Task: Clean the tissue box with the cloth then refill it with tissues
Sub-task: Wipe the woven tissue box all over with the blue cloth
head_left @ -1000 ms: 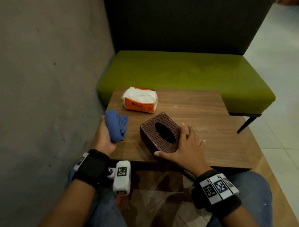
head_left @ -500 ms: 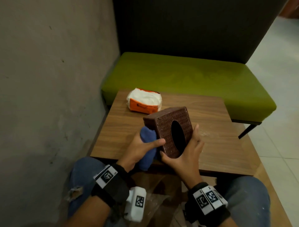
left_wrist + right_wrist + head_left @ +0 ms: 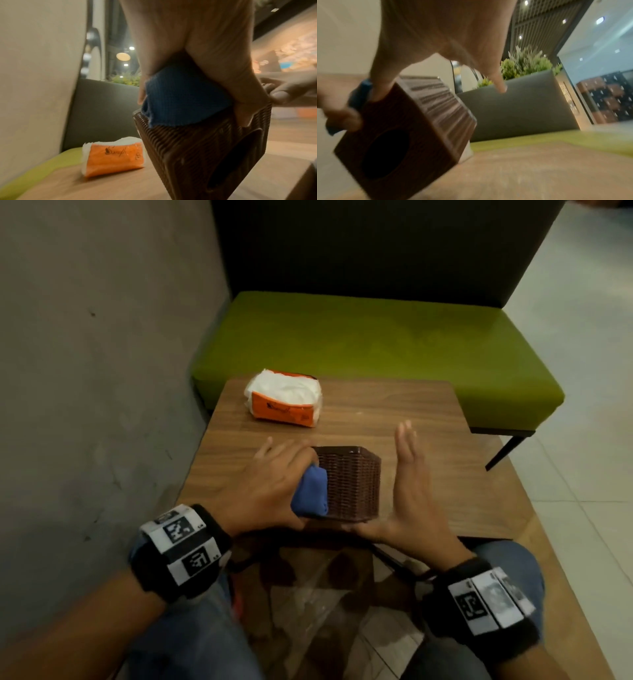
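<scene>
A brown woven tissue box point(image 3: 354, 481) is tipped up over the near edge of the wooden table point(image 3: 411, 412), its oval opening facing me. My left hand point(image 3: 270, 484) grips a blue cloth point(image 3: 310, 491) against the box's left side, thumb hooked on the near face. The right hand point(image 3: 409, 474) stands to the right of the box with straight fingers apart from it; only its thumb touches the near face. An orange pack of white tissues point(image 3: 284, 400) lies at the table's far left. The left wrist view shows the cloth point(image 3: 180, 97) on the box point(image 3: 197, 155).
A green bench point(image 3: 376, 337) with a dark backrest runs behind the table. A grey wall point(image 3: 85, 371) closes the left side. My knees in jeans point(image 3: 191, 638) sit below the table's near edge. Tiled floor point(image 3: 589, 440) lies to the right.
The box was lifted off the table and turned with its opening toward me. My left hand brought the cloth onto the box's left side. The right hand's fingers let go and straightened.
</scene>
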### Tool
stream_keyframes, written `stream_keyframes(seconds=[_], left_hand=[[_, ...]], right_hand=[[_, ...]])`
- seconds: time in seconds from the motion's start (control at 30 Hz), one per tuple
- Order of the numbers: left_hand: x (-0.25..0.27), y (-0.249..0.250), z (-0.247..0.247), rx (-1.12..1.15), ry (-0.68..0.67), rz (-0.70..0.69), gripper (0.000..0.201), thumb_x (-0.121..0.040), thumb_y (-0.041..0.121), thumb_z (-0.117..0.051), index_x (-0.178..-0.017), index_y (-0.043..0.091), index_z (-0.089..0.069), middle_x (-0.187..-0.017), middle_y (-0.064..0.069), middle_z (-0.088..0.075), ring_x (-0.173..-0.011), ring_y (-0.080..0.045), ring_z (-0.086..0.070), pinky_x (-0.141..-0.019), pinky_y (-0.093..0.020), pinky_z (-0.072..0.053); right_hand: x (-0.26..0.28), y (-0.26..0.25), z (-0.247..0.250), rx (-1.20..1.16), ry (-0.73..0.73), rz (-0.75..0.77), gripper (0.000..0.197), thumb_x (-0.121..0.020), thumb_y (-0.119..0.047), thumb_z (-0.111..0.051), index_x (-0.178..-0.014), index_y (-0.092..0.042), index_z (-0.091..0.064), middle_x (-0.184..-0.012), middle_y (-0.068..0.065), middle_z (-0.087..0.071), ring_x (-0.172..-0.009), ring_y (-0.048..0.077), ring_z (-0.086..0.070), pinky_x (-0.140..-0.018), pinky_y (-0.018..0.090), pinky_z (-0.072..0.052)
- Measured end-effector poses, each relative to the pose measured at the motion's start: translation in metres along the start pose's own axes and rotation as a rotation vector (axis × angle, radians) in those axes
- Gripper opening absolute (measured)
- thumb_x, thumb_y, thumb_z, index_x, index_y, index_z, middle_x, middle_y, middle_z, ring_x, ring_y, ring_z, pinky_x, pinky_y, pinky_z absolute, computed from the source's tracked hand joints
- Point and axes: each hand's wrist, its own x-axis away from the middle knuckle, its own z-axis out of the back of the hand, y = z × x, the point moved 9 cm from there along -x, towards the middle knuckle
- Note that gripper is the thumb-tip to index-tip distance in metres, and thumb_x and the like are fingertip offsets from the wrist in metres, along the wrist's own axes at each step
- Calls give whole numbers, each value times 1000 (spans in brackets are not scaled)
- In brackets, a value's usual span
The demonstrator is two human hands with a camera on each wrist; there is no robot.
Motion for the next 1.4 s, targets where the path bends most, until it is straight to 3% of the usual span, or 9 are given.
stream_keyframes(seconds=[0.07,0.2,0.37,0.53,0.7,0.8,0.9,1.07,1.4], left_hand=[[-8,2,-23,-50,-128,-44,80,-51,43,-83,-116,13,-48,-114,-11,-62,-106,-29,-56,-96,-44,-41],[7,-65,-19,77,137,887,28,-89,24,-52,-102,8,-70,-103,-9,-72,-95,-17,-68,-82,-31,-53],[-13,-27,19,775,442,334,75,-74,51,-61,-128,6,-32,-124,-6,-37,-106,7,-44,-93,-6,-37],[-32,35,24,328,524,286,63,-83,55,-57,-126,12,-41,-117,-10,-45,-100,-18,-49,-79,-25,-45],[-14,75,-14,64,318,-36,54,-88,55,-52,-134,29,-51,-120,-8,-54,-103,-23,-49,-84,-39,-43],[-6,47,-7,104,371,50,46,-85,53,-54,-126,32,-58,-98,-2,-54,-92,-20,-51,-77,-38,-38],[-15,20,10,202,507,266,33,-84,46,-60,-106,23,-68,-92,-5,-52,-92,-24,-50,-77,-42,-41],[-4,72,-2,335,402,-19,35,-85,33,-63,-114,15,-63,-142,-8,-46,-135,-28,-38,-107,-51,-34],[-5,74,-1,334,454,23,43,-84,20,-62,-127,26,-58,-134,-5,-54,-123,-19,-50,-103,-44,-40]], right_hand=[[-7,-3,-9,-94,-168,65,135,-52,-60,-78,-152,-14,1,-157,6,-13,-146,23,-18,-119,44,-23],[1,12,-17,-238,-142,-56,110,-50,-44,-85,-139,-22,-25,-130,-4,-39,-120,9,-44,-101,30,-45],[8,20,-19,-277,4,-154,109,-48,-47,-82,-137,-13,-29,-128,0,-43,-121,16,-45,-98,21,-41],[5,7,-21,-277,91,-174,95,-57,-39,-87,-132,-10,-37,-125,7,-48,-116,21,-50,-95,38,-47],[12,3,-21,-62,77,-133,68,-71,-42,-62,-131,-15,-45,-123,17,-63,-112,15,-51,-100,21,-37],[28,10,-28,-320,57,-198,93,-49,-54,-76,-128,-39,-28,-129,1,-50,-112,0,-52,-92,6,-39],[32,0,-20,-336,142,-159,98,-51,-46,-85,-131,-20,-35,-127,3,-46,-114,11,-50,-93,17,-42],[29,4,-23,-333,75,-238,92,-51,-56,-74,-130,-18,-46,-124,-4,-53,-105,-2,-53,-86,3,-42],[31,-20,-14,-241,160,-111,79,-70,-46,-73,-134,-9,-42,-126,5,-49,-116,16,-50,-97,12,-40]])
